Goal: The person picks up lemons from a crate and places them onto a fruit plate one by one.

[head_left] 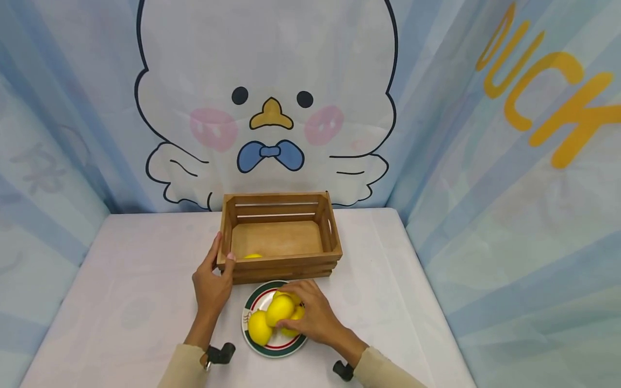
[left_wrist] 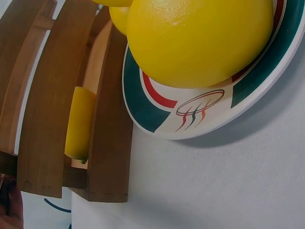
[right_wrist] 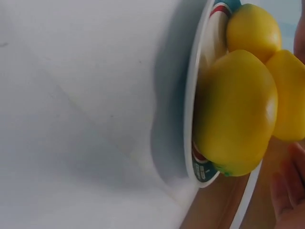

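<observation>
A wooden slatted crate stands on the table, and my left hand grips its left side with the thumb at the front. Close in front of it sits a round plate with a green and red rim, bearing several yellow lemons. My right hand reaches over the plate from the right, its thumb and fingers curled round the topmost lemon. Inside the crate, mostly hidden by the front wall, lies another lemon, visible between slats in the left wrist view.
A white cloth covers the table. Behind the crate hangs a curtain printed with a cartoon duck, and more curtain closes off the right side. Black wrist cameras sit at both wrists.
</observation>
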